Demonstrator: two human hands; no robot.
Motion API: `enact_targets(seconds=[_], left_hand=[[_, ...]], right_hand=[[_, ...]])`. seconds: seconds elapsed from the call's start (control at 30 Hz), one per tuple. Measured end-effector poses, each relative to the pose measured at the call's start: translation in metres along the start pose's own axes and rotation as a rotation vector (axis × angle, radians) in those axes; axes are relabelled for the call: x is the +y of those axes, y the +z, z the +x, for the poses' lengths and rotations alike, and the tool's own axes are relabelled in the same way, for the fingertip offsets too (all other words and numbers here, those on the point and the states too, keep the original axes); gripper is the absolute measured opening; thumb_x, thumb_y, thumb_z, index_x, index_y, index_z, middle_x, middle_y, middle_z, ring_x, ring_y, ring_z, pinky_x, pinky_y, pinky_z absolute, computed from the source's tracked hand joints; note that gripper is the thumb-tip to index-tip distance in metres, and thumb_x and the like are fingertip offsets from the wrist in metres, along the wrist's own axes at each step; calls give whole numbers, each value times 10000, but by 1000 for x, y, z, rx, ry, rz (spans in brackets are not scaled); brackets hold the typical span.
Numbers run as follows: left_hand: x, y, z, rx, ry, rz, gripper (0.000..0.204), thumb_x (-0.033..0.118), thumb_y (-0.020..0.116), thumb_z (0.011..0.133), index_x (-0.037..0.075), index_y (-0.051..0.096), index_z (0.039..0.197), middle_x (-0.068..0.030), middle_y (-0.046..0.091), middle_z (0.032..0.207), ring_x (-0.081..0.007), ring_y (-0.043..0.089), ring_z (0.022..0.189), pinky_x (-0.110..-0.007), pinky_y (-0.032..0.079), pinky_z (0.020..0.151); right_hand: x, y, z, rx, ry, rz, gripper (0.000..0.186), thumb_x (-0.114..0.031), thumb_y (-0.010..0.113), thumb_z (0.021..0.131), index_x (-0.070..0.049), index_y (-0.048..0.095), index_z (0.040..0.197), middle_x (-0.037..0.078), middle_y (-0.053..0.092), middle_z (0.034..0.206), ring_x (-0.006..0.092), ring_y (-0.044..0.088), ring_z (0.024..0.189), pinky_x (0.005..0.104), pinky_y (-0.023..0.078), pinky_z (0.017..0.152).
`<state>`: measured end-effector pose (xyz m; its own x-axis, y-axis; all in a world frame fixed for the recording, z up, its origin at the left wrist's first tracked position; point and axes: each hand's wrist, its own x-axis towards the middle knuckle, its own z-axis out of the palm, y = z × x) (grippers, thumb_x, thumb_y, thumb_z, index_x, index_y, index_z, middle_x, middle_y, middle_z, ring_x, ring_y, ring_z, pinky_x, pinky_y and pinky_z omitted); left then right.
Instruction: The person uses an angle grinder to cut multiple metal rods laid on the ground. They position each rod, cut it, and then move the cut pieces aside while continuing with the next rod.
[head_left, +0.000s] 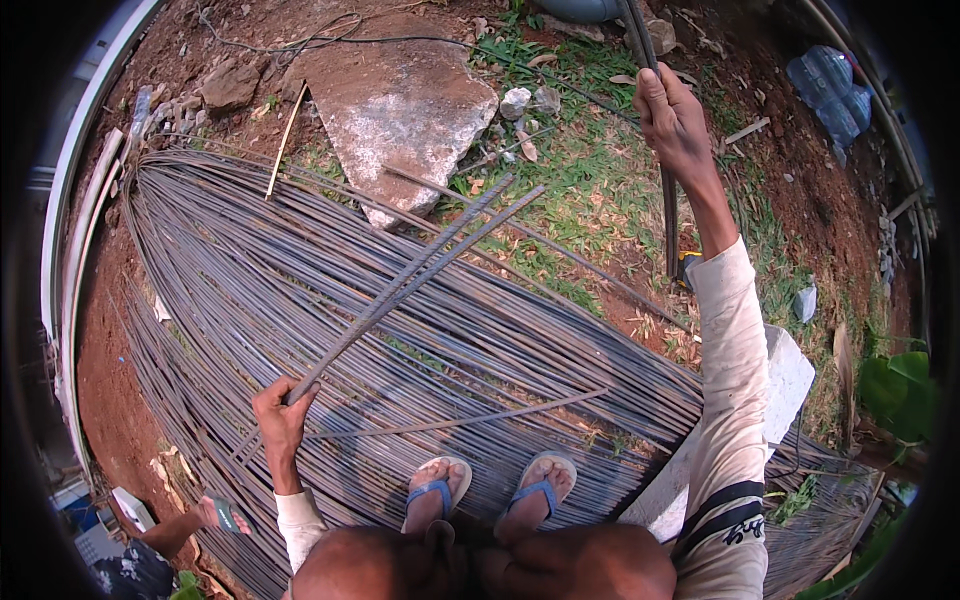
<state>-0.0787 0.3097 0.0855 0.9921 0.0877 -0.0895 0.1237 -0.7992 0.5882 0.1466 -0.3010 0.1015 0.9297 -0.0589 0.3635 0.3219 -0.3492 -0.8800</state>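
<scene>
A broad spread of steel bars (230,240) ran over the ground (105,400) from upper left to lower right, and above it a pair of bars (370,312) sloped up and rightward from the left hand (279,415), its two far ends splayed apart between the hands. The dark rods (669,225) ran almost straight away from the knees (610,572), well to the right of those ends, with the right hand (672,115) closed round them at full stretch. The left hand was nearer the knees, its fingers (268,400) wrapped round the pair low along its length.
</scene>
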Motion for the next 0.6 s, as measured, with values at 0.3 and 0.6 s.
enact_targets(seconds=[0.3, 0.6], left_hand=[[-12, -6, -11, 19, -61, -4, 244, 109, 921, 837, -18, 715, 799, 14, 463, 620, -78, 400, 604, -300, 308, 547], [-10, 1, -14, -18, -54, -16, 208, 112, 922, 840, -15, 760, 813, 1, 499, 612, -88, 424, 585, -320, 321, 531]], right_hand=[[116, 118, -32, -329, 167, -345, 501, -473, 586, 1130, 15, 609, 1019, 193, 575, 765, 318, 506, 705, 487, 437, 689], [164, 161, -62, -528, 309, -522, 425, -356, 719, 1037, -7, 591, 1242, 291, 721, 977, 489, 705, 953, 577, 512, 847]])
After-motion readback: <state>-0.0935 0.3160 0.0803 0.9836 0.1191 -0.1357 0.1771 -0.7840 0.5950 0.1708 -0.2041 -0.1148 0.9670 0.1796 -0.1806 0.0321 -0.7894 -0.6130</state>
